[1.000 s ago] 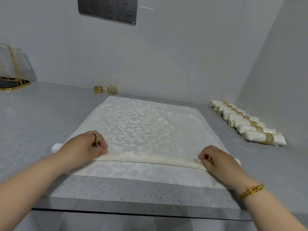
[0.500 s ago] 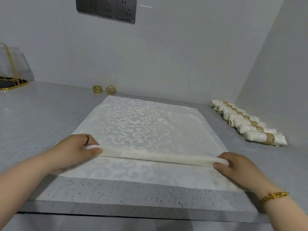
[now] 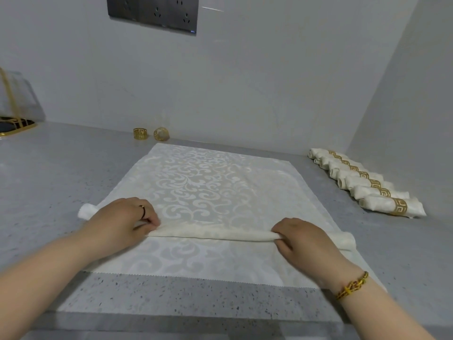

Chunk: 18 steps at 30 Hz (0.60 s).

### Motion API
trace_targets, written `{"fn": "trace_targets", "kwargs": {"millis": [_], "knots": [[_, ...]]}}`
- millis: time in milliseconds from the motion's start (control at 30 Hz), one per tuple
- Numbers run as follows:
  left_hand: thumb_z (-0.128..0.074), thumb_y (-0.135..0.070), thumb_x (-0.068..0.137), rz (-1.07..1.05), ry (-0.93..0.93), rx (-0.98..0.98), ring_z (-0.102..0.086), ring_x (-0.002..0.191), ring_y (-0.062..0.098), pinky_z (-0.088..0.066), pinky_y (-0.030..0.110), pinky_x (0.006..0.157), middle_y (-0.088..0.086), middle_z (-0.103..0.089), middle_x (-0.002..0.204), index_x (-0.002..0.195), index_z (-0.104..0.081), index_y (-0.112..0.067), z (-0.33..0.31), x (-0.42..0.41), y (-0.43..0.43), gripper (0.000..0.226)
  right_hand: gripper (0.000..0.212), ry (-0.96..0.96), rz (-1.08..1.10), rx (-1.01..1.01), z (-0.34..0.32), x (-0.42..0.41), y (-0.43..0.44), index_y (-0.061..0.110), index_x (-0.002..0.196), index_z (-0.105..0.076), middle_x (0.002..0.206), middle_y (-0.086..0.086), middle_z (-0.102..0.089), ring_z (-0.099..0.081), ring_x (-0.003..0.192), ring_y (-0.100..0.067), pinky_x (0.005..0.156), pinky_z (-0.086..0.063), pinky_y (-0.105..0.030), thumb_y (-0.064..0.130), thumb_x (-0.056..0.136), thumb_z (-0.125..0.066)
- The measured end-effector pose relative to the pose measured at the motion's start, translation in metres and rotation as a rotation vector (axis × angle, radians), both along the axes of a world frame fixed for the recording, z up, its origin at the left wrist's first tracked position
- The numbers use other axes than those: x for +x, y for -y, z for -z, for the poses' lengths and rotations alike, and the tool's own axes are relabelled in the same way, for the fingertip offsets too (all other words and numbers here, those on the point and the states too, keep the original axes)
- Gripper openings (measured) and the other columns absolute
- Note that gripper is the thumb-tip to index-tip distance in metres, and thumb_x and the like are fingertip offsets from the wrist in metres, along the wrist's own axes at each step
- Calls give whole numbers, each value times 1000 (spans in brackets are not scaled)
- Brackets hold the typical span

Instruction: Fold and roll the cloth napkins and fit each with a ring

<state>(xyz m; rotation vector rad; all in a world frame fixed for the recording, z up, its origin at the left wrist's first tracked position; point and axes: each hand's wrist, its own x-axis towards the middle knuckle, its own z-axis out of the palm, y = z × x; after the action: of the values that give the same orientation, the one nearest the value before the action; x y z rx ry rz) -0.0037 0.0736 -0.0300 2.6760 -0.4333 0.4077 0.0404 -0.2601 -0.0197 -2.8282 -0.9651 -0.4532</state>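
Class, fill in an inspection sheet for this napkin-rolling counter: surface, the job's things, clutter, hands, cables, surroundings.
Surface: grey speckled countertop, running back into a wall corner.
Job's things: patterned cloth napkin spread flat, with part of it rolled into a tube across the front; two loose gold napkin rings by the back wall; a row of ringed rolled napkins at the right.
Clutter: gold-trimmed object at far left, cut off by the frame.
Hands: left hand and right hand each grip the tube near its ends.
Cables: nothing seen.
Surroundings: dark socket panel on the grey wall.
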Motion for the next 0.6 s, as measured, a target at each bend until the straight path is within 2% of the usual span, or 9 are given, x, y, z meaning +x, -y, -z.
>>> {"fn": "trace_targets", "kwargs": {"millis": [67, 133, 167, 233, 267, 333, 433, 533, 600], "knots": [[-51, -60, 67, 6, -20, 34, -36, 102, -22, -33, 6, 76, -45, -53, 87, 68, -44, -54, 1, -1, -2, 10, 17, -64, 50, 22, -1, 4, 1, 16, 96, -63, 89, 1, -62, -55, 81, -18, 65, -37, -24, 17, 91, -47], [-36, -74, 53, 4, -10, 44, -33, 107, -17, -34, 4, 77, -34, -56, 85, 72, -44, -54, 1, -2, -2, 29, 21, -122, 64, 55, -4, 9, 2, 15, 103, -61, 94, 4, -59, -47, 82, -12, 62, -32, -16, 16, 93, -42], [-40, -74, 55, -5, -18, 53, -37, 105, -14, -33, 2, 76, -31, -58, 86, 73, -43, -54, 2, 0, -3, 28, 23, -162, 80, 76, -7, 11, 0, 15, 104, -61, 93, 5, -57, -46, 82, -10, 62, -32, -16, 15, 94, -40], [-56, -58, 74, -21, -47, 54, -50, 93, -7, -33, 2, 72, -28, -59, 85, 75, -43, -54, -1, 5, -3, 14, 26, -253, 120, 127, -11, 15, -1, 16, 108, -59, 97, 5, -58, -50, 88, -12, 71, -37, -22, 14, 95, -36], [-57, -46, 82, -32, -53, 15, -52, 89, -5, -33, 3, 71, -27, -58, 86, 75, -43, -53, -2, 7, -2, 17, 27, -291, 134, 139, -12, 18, -2, 18, 111, -57, 100, 3, -60, -53, 92, -15, 76, -40, -25, 14, 95, -35], [-55, -34, 87, -64, -80, -32, -54, 91, 0, -34, 6, 69, -25, -58, 92, 78, -45, -49, -3, 17, -3, 21, 24, -322, 171, 125, -13, 25, -5, 20, 111, -51, 95, 2, -60, -53, 85, -16, 70, -41, -25, 14, 94, -35], [-56, -34, 86, -127, -121, -88, -52, 99, 6, -34, 9, 69, -14, -58, 102, 87, -46, -47, -4, 30, -3, 17, 10, -338, 244, 75, -11, 30, -15, 21, 99, -36, 71, 7, -44, -41, 63, -11, 51, -27, -20, 15, 91, -38], [-59, -39, 84, -177, -123, -76, -54, 93, 7, -37, 12, 68, -9, -60, 103, 89, -46, -46, 1, 37, -4, 15, 12, -268, 283, 59, -3, 34, -19, 21, 92, -34, 82, 6, -42, -41, 76, -15, 59, -26, -25, 13, 87, -42], [-61, -39, 81, -192, -68, -53, -54, 90, 7, -40, 17, 74, -11, -60, 100, 90, -46, -42, 2, 37, -2, 18, 16, -174, 243, 120, 4, 36, -18, 19, 91, -42, 91, 4, -43, -39, 83, -14, 64, -26, -25, 6, 83, -46]]}}
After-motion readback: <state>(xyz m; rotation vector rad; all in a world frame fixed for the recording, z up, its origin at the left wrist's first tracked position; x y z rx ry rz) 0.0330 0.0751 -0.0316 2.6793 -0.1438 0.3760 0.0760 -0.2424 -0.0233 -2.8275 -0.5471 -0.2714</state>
